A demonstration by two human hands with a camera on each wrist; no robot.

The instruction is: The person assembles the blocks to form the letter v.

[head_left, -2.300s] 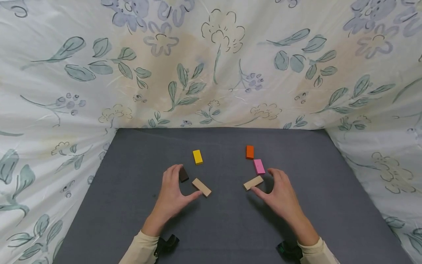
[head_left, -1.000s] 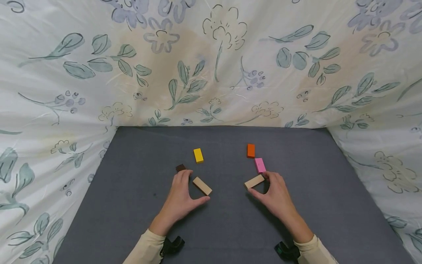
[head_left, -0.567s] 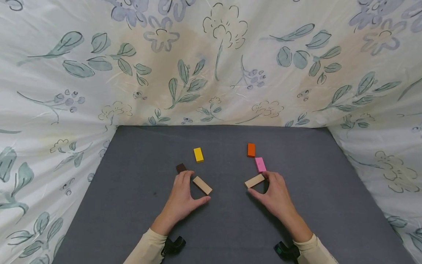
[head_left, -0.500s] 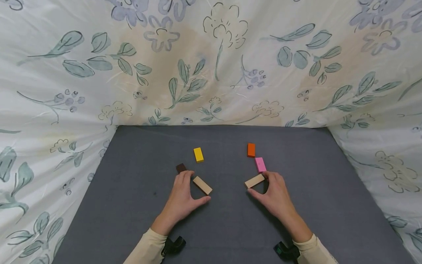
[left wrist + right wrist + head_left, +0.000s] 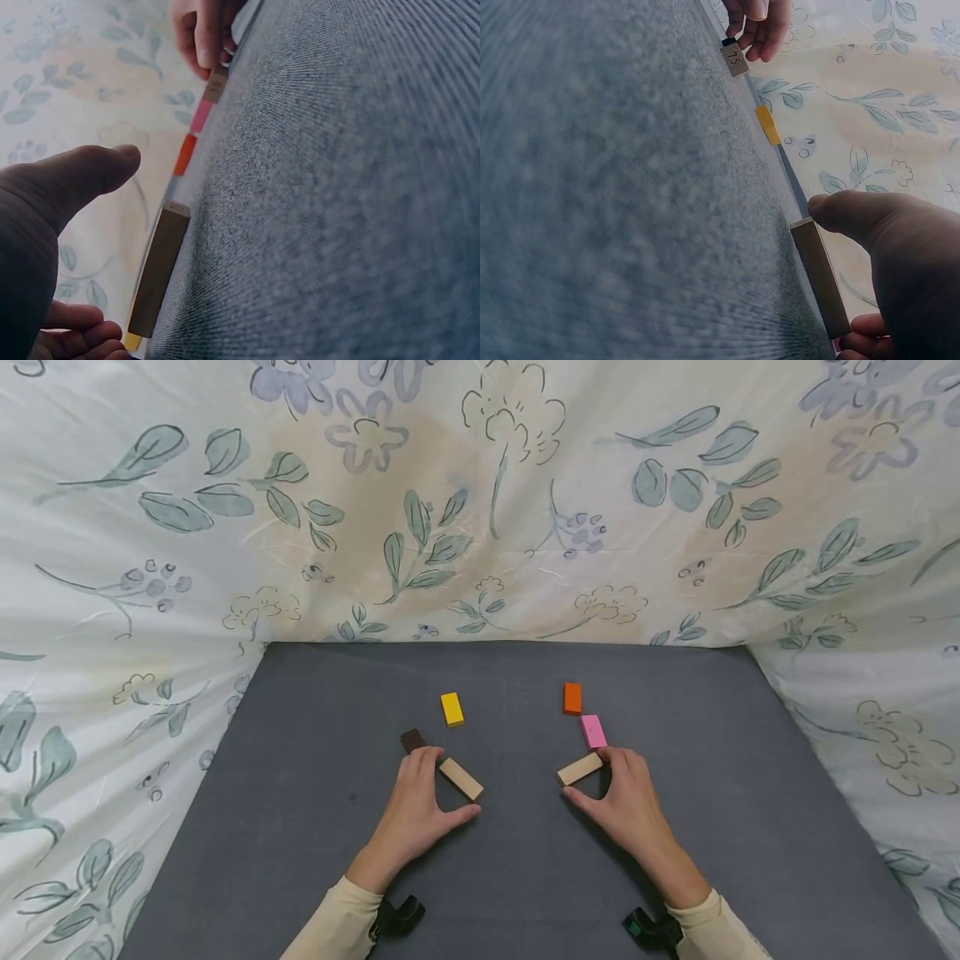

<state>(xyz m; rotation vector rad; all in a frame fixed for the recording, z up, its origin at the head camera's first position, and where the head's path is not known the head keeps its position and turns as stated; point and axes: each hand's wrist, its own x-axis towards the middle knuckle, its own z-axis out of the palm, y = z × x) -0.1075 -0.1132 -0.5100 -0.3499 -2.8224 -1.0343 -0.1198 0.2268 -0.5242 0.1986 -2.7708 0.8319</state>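
Note:
Near the centre-left of the grey cloth, my left hand (image 5: 412, 806) spreads its thumb and fingers around a plain wooden block (image 5: 461, 779). In the left wrist view the thumb (image 5: 105, 169) is apart from that block, while the fingertips lie close to its far end. A dark brown block (image 5: 412, 741) is partly hidden behind the left fingers. My right hand (image 5: 630, 797) holds a second plain wooden block (image 5: 579, 769) by its two ends; the right wrist view puts the thumb (image 5: 847, 210) against one end, fingertips at the other.
A pink block (image 5: 592, 732) lies just beyond the right-hand wooden block, with an orange block (image 5: 572, 698) behind it. Farther back on the left is a yellow block (image 5: 452, 710). Floral fabric (image 5: 510, 527) rises behind and beside the grey cloth (image 5: 517, 877).
My left hand has shifted right, from beside the dark brown block to around the left wooden block. My right fingers have closed in on the right wooden block's end. Lately both hands stay still.

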